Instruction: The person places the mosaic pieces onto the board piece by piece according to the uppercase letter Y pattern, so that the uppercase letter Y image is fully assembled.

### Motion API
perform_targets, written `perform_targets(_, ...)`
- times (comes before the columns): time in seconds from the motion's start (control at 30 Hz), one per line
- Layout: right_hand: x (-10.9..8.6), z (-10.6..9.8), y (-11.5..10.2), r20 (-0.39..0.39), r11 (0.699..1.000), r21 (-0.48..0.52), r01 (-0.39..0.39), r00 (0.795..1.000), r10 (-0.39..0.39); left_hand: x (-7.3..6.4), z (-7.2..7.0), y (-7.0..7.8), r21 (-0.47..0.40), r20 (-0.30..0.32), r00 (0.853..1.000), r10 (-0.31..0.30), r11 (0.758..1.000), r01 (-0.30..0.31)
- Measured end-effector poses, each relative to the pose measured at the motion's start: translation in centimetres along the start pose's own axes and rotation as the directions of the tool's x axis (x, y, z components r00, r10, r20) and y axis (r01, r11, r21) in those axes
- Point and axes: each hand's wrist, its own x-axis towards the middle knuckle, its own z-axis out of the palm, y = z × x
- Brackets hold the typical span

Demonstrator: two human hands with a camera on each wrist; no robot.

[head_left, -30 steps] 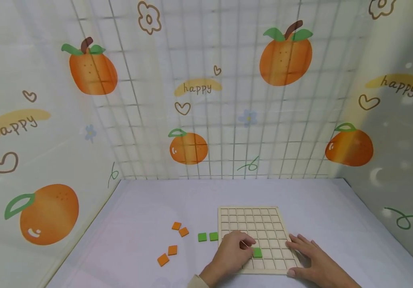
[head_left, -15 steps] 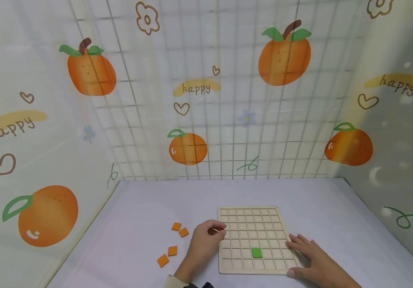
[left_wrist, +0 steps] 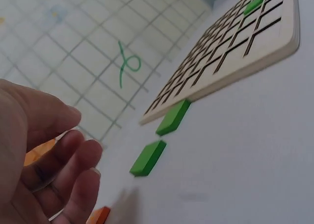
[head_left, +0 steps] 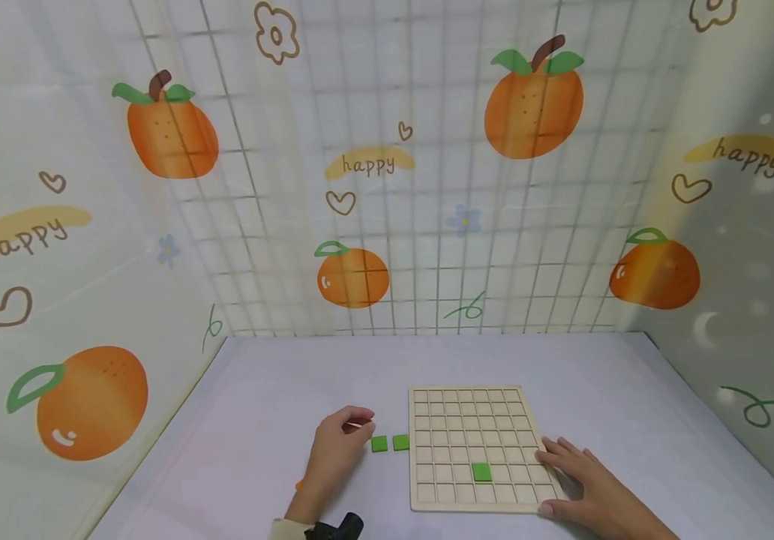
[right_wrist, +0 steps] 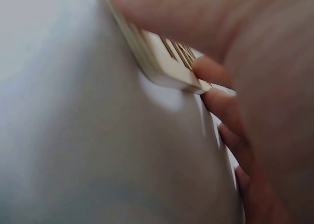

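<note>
My left hand [head_left: 340, 442] hovers over the table left of the board, fingers loosely bent, thumb near the index finger, nothing visible between them. Just right of its fingertips lie two green square tiles, one [head_left: 379, 444] apart from the board and one [head_left: 400, 442] right at its left edge. A third green tile [head_left: 481, 472] sits in a cell of the pale wooden grid board [head_left: 468, 420]. An orange tile [left_wrist: 99, 215] shows below the left fingers in the left wrist view; the hand mostly hides the orange tiles from the head view. My right hand [head_left: 586, 484] touches the board's right edge and near corner.
A white table [head_left: 279, 367] carries the board and tiles. Behind it and on both sides hang pale curtains [head_left: 427, 247] printed with oranges and lettering, with a wire grid showing through at the back. A black device [head_left: 336, 527] is worn on the left wrist.
My left hand has moved from the green tile on the board leftward past the two loose green tiles, now covering most of the orange ones. The right hand has stayed at the board.
</note>
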Motion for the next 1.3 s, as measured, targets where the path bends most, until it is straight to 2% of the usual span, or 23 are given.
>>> perform_targets(0.3, 0.0, 0.0, 0.1, -0.011, 1.0, 0.011, 0.013, 1.0, -0.013, 0.1, -0.7, -1.3, 0.051, 0.041, 0.998, 0.039, 0.998, -0.041)
perform_targets(0.57, -0.1, -0.1, -0.2, -0.011, 1.0, -0.011, -0.005, 1.0, 0.005, -0.1, 0.1, -1.3, 0.164, 0.084, 0.996, -0.006, 0.986, -0.008)
perform_targets(0.93, -0.1, 0.0, 0.1, -0.012, 1.0, 0.008, 0.011, 1.0, -0.011, -0.4, 0.9, -1.5, 0.272, 0.077, 0.996, 0.038, 0.961, -0.057)
perform_targets(1.07, -0.2, 0.0, 0.0, -0.022, 0.999, 0.031, 0.043, 0.999, -0.042, -0.5, 1.1, -1.6, 0.351, 0.084, 0.991, 0.102, 0.928, -0.125)
perform_targets(1.2, -0.3, 0.0, 0.0, -0.025, 0.998, 0.025, 0.055, 0.998, -0.054, -0.6, 1.3, -1.7, 0.431, 0.091, 0.988, 0.127, 0.889, -0.154)
perform_targets(1.3, -0.3, 0.1, 0.0, -0.022, 0.999, 0.025, 0.044, 0.999, -0.044, -0.6, 1.5, -1.7, 0.451, 0.088, 0.988, 0.126, 0.879, -0.153)
